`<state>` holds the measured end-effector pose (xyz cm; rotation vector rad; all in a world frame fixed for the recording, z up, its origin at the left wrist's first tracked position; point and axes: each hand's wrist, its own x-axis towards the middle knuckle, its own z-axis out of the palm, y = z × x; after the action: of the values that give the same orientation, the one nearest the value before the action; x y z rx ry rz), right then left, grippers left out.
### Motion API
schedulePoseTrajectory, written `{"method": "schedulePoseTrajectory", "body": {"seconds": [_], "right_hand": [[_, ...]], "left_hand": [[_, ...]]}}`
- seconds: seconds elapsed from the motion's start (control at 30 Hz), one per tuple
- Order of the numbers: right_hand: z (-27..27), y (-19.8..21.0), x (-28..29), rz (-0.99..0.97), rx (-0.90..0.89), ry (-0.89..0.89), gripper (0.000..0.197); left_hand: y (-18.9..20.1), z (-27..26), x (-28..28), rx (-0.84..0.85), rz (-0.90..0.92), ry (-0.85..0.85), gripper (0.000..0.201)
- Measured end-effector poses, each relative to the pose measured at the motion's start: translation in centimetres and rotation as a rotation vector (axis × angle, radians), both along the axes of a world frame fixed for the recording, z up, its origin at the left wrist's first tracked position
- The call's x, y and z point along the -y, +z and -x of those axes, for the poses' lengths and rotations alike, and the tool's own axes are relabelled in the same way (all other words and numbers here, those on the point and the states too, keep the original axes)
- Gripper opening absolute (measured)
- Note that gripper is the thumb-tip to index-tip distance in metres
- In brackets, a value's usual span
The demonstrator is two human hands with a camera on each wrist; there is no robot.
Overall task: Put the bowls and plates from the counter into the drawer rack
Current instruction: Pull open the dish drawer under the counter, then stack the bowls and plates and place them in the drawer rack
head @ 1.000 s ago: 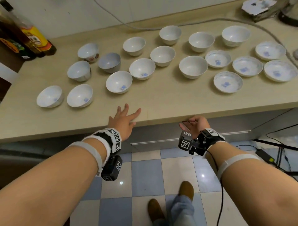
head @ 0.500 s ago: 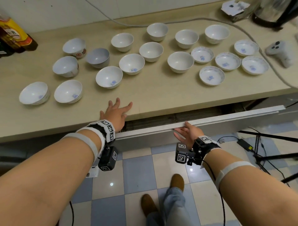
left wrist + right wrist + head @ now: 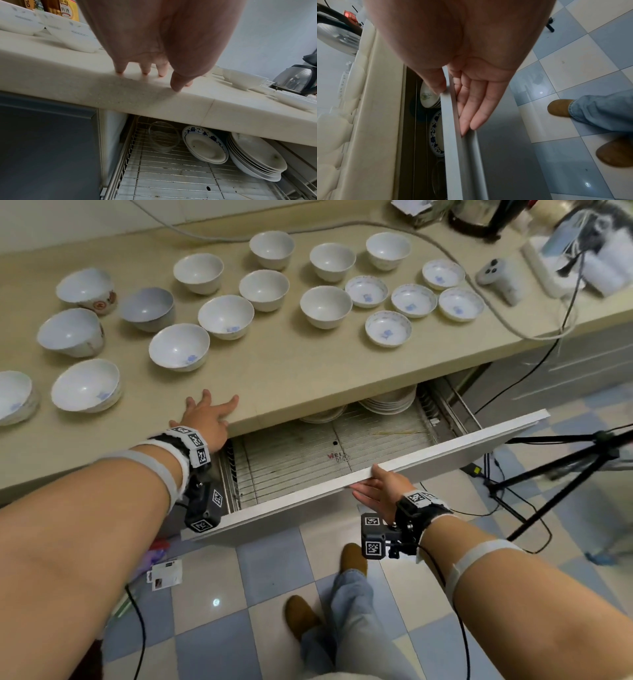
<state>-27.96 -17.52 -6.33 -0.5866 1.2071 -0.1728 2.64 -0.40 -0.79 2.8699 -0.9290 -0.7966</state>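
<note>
Several white bowls (image 3: 179, 346) stand spread over the beige counter (image 3: 291, 371), with small blue-marked plates (image 3: 388, 328) at its right. Under the counter the drawer is pulled partly out and its wire rack (image 3: 291, 457) shows. My right hand (image 3: 380, 487) pinches the top edge of the white drawer front (image 3: 445, 453), thumb over the edge (image 3: 436, 86) and fingers (image 3: 471, 108) against the front. My left hand (image 3: 209, 416) lies flat on the counter's front edge, its fingertips (image 3: 145, 70) pressing down. At the back of the rack sit stacked plates (image 3: 257, 158), a blue-rimmed dish (image 3: 204, 146) and a glass bowl (image 3: 163, 136).
A kettle (image 3: 479, 217), a grey cable (image 3: 445, 251) and a white device (image 3: 496, 278) lie at the counter's right end. Bottles (image 3: 63, 9) stand at its far left. A black tripod (image 3: 565, 460) stands right of the drawer. My feet (image 3: 301, 614) are on the tiled floor below.
The drawer has slid out from shut to partly open with my right hand on its front, baring the wire rack. My left hand has stayed on the counter edge.
</note>
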Motion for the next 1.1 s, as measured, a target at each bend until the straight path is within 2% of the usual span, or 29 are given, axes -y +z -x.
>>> {"method": "schedulePoseTrajectory", "body": {"seconds": [0.23, 0.43, 0.5, 0.63, 0.73, 0.83, 0.97, 1.1], "right_hand": [[2.6, 0.6, -1.6, 0.037, -0.057, -0.014, 0.024], [2.6, 2.3, -1.7, -0.002, -0.076, 0.020, 0.032], [2.0, 3.0, -1.8, -0.022, -0.098, 0.052, 0.027], [1.0, 4.9, -1.4, -0.016, -0.207, 0.204, 0.035], [0.1, 6.8, -0.5, 0.109, -0.340, 0.324, 0.030], [-1.6, 9.2, 0.5, 0.241, -0.381, 0.408, 0.031], [-5.2, 12.7, 0.8, 0.392, -0.334, 0.488, 0.027], [-9.7, 14.2, 0.4, 0.497, -0.250, 0.569, 0.023]], "left_hand": [[-0.2, -0.2, -0.3, 0.021, -0.003, -0.033, 0.063], [1.1, 0.1, -1.3, -0.062, 0.017, -0.040, 0.065], [1.9, 0.9, -1.8, -0.075, 0.004, -0.044, 0.068], [3.3, 2.1, -3.1, -0.129, 0.006, -0.045, 0.065], [5.0, 2.4, -4.1, -0.191, 0.122, 0.005, 0.051], [7.0, 2.1, -4.9, -0.244, 0.244, 0.042, 0.038], [8.9, 1.4, -6.1, -0.242, 0.373, 0.156, 0.029], [9.6, -0.3, -7.3, -0.287, 0.481, 0.348, 0.026]]}}
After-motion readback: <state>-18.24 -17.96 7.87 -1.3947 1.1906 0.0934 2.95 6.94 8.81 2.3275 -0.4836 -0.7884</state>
